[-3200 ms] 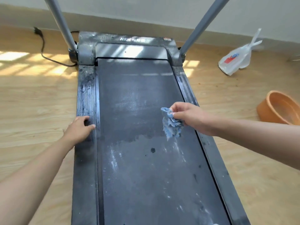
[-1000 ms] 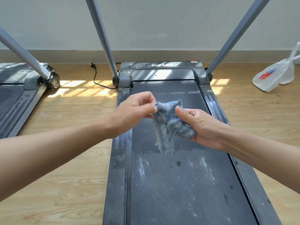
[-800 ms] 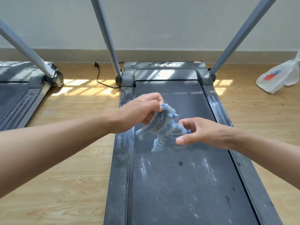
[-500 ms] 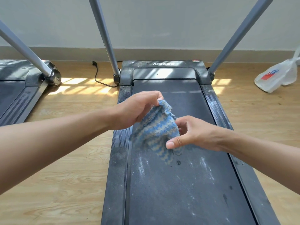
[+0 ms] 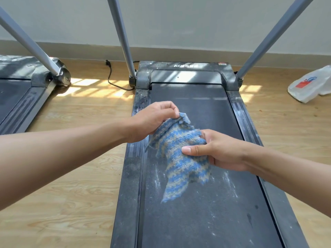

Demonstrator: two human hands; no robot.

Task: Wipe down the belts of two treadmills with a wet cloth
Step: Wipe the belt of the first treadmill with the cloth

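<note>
Blue-and-tan terry cloth (image 5: pixel 180 154) hangs between the two hands, held above the belt (image 5: pixel 206 212) of the treadmill beneath them. The left hand (image 5: pixel 154 120) pinches the cloth's upper corner with curled fingers. The right hand (image 5: pixel 220 151) is clamped on its middle, thumb across the front and fingers wrapped behind. A loose tail dangles below the right hand; whether its tip brushes the belt I cannot tell.

White dusty streaks mark the belt under the hands and nearer the person. Beyond the hands it looks darker and cleaner.

The likely trouble is a bunched cloth: pressed down like this, it would probably touch only a narrow strip and leave streaks. A soiled face turned downward would likely smear grit rather than lift it. The second treadmill (image 5: pixel 16 97), well out past the left hand, looks dusty and probably unwiped.
</note>
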